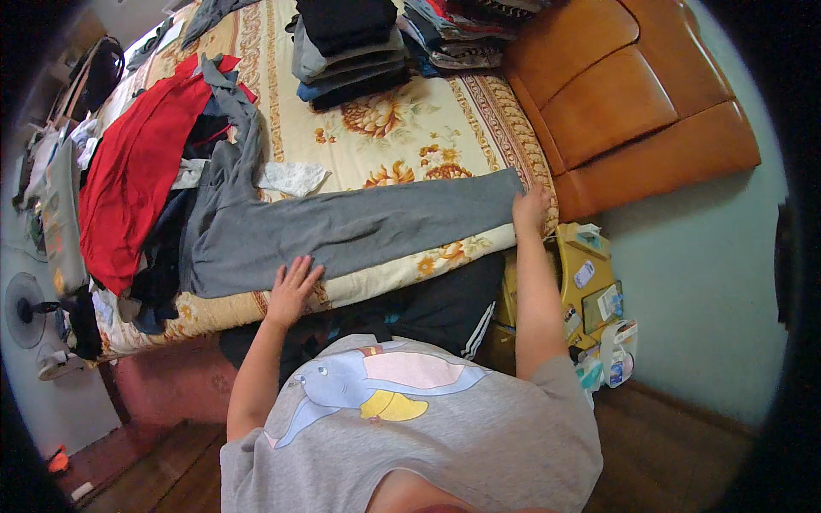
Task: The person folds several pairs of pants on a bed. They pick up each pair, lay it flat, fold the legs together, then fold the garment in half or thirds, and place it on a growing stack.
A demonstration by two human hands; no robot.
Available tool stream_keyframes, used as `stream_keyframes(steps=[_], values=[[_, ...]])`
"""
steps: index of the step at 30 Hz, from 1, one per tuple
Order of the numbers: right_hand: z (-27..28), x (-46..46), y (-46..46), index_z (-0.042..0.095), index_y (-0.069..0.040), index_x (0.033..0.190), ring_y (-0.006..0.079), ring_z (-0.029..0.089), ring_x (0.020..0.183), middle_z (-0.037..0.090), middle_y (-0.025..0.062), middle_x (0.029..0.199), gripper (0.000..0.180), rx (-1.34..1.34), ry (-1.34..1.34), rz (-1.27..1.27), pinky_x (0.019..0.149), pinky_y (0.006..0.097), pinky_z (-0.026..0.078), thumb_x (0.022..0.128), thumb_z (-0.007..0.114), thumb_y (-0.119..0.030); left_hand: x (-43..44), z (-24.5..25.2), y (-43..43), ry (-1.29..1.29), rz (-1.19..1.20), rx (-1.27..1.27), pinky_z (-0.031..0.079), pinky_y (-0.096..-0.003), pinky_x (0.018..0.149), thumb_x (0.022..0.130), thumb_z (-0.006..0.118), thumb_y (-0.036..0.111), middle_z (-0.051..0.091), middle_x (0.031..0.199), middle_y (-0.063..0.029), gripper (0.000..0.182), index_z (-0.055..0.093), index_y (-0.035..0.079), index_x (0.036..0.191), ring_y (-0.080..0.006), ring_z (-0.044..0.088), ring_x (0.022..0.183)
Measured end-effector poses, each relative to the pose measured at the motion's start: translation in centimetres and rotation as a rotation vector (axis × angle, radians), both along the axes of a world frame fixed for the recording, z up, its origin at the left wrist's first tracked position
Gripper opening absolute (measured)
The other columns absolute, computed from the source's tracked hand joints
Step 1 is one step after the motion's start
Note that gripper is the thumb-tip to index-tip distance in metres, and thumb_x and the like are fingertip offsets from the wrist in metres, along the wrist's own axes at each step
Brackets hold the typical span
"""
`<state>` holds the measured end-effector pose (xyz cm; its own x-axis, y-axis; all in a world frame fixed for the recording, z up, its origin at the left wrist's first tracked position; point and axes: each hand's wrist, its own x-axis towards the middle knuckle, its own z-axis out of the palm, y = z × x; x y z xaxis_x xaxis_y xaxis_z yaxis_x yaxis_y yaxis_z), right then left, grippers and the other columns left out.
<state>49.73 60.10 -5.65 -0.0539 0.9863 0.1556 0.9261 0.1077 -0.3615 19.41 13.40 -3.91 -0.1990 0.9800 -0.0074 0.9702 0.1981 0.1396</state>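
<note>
A pair of grey trousers (359,221) lies on a bed with a floral cover (385,122), one leg stretched to the right and the other running up and away at the left. My left hand (297,288) rests with fingers apart on the near edge of the stretched leg and the cover. At the cuff end, my right hand (533,204) touches the hem; its fingers are partly hidden, so whether they grip the cloth does not show. Red clothing (144,179) lies left of the trousers, over dark garments (163,250). A white patterned cloth (295,178) sits beyond the stretched leg.
Folded clothes are stacked in a dark and grey pile (349,58), with another folded pile (462,42) beside it. A brown padded headboard (641,96) borders the bed's right side. Below it stands a yellow cabinet (577,282) with small items. A fan (25,310) is at far left.
</note>
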Motion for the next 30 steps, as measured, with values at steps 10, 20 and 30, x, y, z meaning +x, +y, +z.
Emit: stream_keyframes(steps=[10, 20, 30], values=[[-0.4, -3.0, 4.1, 0.053, -0.007, 0.115, 0.0377, 0.057, 0.097, 0.059, 0.0172, 0.107, 0.036, -0.065, -0.069, 0.064, 0.078, 0.0525, 0.045, 0.086, 0.058, -0.027, 0.4, -2.1, 1.5, -0.081, 0.007, 0.015, 0.049, -0.0384, 0.088, 0.077, 0.057, 0.012, 0.053, 0.127, -0.0086, 0.046, 0.052, 0.015, 0.123, -0.0270, 0.052, 0.117], [1.1, -10.8, -12.0, 0.051, -0.008, 0.118, 0.0294, 0.038, 0.121, 0.046, 0.0137, 0.123, 0.044, -0.028, 0.027, 0.704, 0.099, 0.0508, 0.026, 0.080, 0.063, -0.025, 0.7, -0.3, 1.4, -0.323, 0.136, 0.181, 0.051, -0.0383, 0.082, 0.079, 0.058, 0.009, 0.052, 0.126, -0.0091, 0.044, 0.052, 0.015, 0.121, -0.0300, 0.056, 0.107], [-0.7, -21.6, -22.2, 0.035, -0.016, 0.138, 0.0252, 0.014, 0.139, 0.022, 0.0059, 0.149, 0.063, -0.144, -0.141, 1.059, 0.105, 0.0637, 0.007, 0.084, 0.056, -0.040, -19.2, 3.8, -1.0, 0.176, 0.778, 0.442, 0.043, -0.0424, 0.090, 0.080, 0.055, 0.004, 0.052, 0.121, -0.0162, 0.034, 0.055, 0.008, 0.113, -0.0346, 0.051, 0.110]])
